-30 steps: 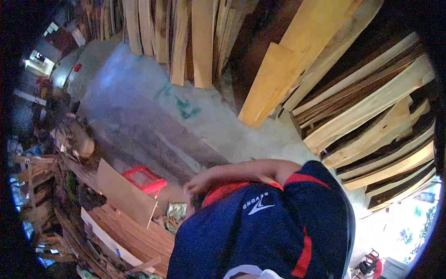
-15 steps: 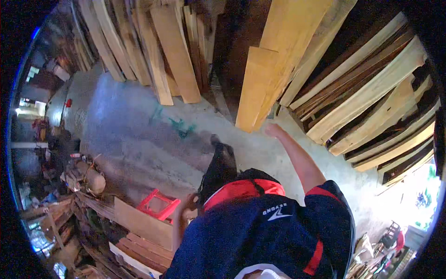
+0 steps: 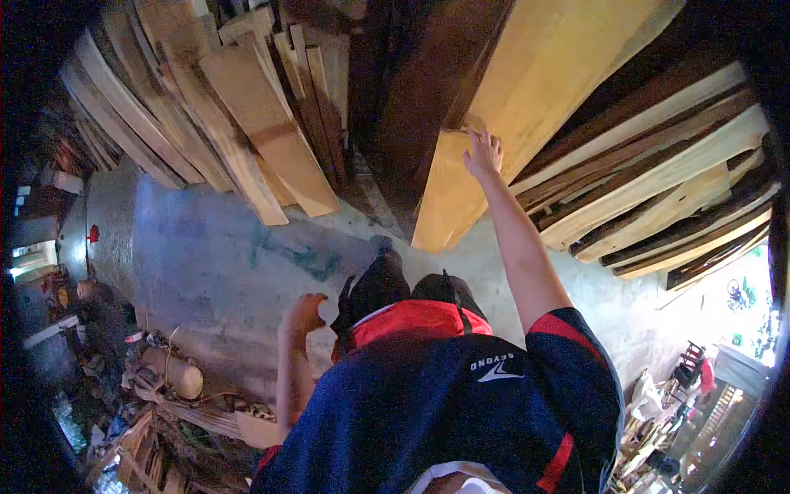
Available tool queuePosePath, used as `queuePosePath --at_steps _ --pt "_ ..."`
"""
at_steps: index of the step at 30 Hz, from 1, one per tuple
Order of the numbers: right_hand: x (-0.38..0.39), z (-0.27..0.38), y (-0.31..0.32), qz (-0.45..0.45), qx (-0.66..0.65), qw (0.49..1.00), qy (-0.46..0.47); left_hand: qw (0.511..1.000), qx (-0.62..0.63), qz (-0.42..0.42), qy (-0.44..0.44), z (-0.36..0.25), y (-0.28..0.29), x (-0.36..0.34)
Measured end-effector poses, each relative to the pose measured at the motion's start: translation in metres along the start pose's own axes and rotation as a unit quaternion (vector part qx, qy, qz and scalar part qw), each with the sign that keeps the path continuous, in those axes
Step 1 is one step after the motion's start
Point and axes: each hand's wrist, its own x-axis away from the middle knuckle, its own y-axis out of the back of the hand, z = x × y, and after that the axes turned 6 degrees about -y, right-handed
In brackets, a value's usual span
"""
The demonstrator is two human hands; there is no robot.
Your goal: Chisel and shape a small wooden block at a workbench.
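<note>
Ahead of me, a long, wide yellowish board (image 3: 568,74) leans upright, with a shorter board (image 3: 444,193) standing against its lower part. My right arm is stretched forward. My right hand (image 3: 484,154) is at the top end of the shorter board, fingers spread and holding nothing; whether the fingertips touch the wood I cannot tell. Low beside my left leg hangs my left hand (image 3: 307,313), fingers loosely curved and apart, with nothing seen in it.
Several leaning planks (image 3: 271,132) line the wall to the left, and rough-edged slabs (image 3: 658,173) lean on the right. A tank-like cylinder (image 3: 177,370) stands among clutter at the lower left. Scrap wood and chairs (image 3: 691,362) are at the lower right. Concrete floor (image 3: 206,247) lies between.
My right hand has risen from beside the boards' lower ends to the shorter board's top, its fingers spreading. My left hand has moved forward. The red frame has left the view.
</note>
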Motion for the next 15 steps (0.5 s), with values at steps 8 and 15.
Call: queuePosePath --at_steps 8,15 --pt "-0.001 0.019 0.0 -0.021 0.027 0.998 -0.044 0.985 -0.064 -0.155 -0.043 -0.006 0.093 -0.078" --pt "0.094 0.015 0.005 0.01 0.045 0.997 0.054 0.963 -0.037 -0.177 -0.199 -0.049 0.099 -0.149"
